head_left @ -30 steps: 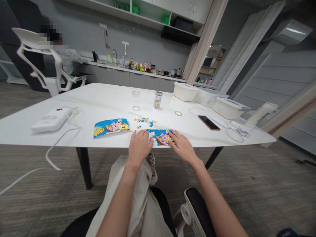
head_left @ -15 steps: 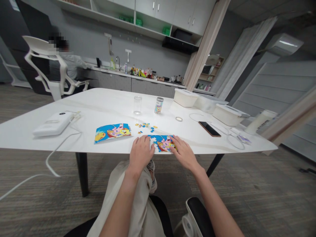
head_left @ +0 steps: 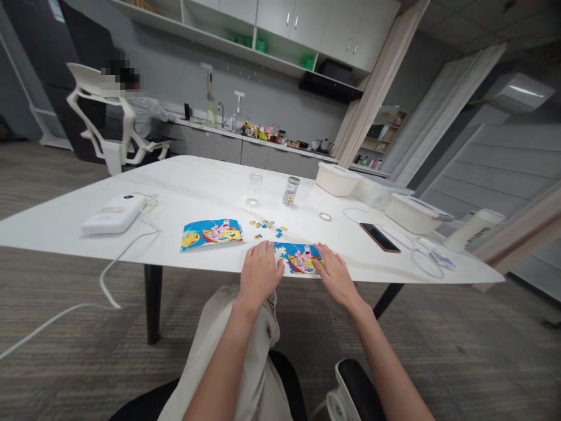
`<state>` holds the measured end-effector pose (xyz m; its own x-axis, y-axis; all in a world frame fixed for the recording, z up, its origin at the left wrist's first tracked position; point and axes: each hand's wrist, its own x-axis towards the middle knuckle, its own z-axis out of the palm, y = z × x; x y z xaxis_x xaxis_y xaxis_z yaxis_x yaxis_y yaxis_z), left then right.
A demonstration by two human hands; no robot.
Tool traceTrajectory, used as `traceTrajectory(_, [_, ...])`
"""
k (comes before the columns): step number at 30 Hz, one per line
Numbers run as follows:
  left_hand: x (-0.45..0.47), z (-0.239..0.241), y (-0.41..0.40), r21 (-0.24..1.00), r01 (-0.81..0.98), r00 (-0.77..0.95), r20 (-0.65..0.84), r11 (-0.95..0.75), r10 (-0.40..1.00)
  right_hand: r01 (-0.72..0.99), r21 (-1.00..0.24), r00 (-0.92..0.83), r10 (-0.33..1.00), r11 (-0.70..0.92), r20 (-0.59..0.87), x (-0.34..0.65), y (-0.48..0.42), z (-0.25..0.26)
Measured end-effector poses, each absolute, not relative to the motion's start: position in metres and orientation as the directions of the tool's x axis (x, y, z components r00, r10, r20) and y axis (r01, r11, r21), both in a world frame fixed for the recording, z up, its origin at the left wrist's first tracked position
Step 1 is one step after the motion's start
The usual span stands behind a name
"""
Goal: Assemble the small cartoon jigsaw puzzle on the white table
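A partly assembled jigsaw puzzle (head_left: 301, 257), blue with a pink cartoon figure in a boat, lies at the table's near edge. My left hand (head_left: 262, 270) rests over its left side, fingers stretched forward, covering part of it. On the puzzle's right edge lies my right hand (head_left: 335, 272), its fingers extended and touching the surface. Just beyond the puzzle is a scatter of loose puzzle pieces (head_left: 268, 225), blue and yellow. A slightly curled picture sheet (head_left: 213, 234) with the same cartoon scene sits to the left of my left hand.
On the white table (head_left: 210, 187) stand a clear jar (head_left: 254, 188) and a printed canister (head_left: 291, 191). A ring (head_left: 325, 216), a phone (head_left: 379, 237) and white boxes (head_left: 336, 179) are at right. A white power bank (head_left: 114, 214) with a cable lies left. A person (head_left: 144, 114) sits beyond.
The whole view has shifted and tilted slightly, so everything appears further right. Both hands stay on the puzzle, with no clear change in it.
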<state>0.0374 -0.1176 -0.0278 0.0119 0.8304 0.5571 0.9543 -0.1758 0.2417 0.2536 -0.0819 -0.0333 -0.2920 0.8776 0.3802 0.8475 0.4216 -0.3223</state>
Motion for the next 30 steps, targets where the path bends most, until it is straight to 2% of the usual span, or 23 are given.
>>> traceTrajectory(2, [0.039,-0.027,-0.117,0.264,0.954,-0.033,0.559,-0.14,0.829,0.84,-0.355,-0.262,0.879,0.411,0.399,0.246,-0.074,-0.026])
traceTrajectory(4, [0.039,-0.026,-0.117,0.291,0.951,-0.075,0.549,-0.107,0.833,0.838,-0.33,-0.287,0.866,0.434,0.409,0.234,-0.061,-0.015])
traceTrajectory(8, [0.038,-0.025,-0.116,0.343,0.934,-0.101,0.523,-0.101,0.847,0.787,-0.293,-0.45,0.83,0.543,0.329,0.199,-0.026,0.007])
traceTrajectory(11, [0.035,-0.025,-0.115,0.365,0.921,-0.082,0.526,-0.138,0.847,0.778,-0.286,-0.498,0.827,0.559,0.26,0.178,-0.002,0.013])
traceTrajectory(14, [0.033,-0.026,-0.115,0.381,0.909,-0.064,0.531,-0.17,0.845,0.801,-0.265,-0.499,0.844,0.536,0.197,0.169,0.011,0.011])
traceTrajectory(27, [0.031,-0.025,-0.115,0.424,0.883,-0.055,0.521,-0.202,0.852,0.81,-0.344,-0.445,0.88,0.474,0.163,0.161,0.026,0.008])
traceTrajectory(30, [0.032,-0.024,-0.116,0.422,0.885,-0.053,0.511,-0.197,0.858,0.797,-0.377,-0.429,0.882,0.472,0.197,0.17,0.035,0.008])
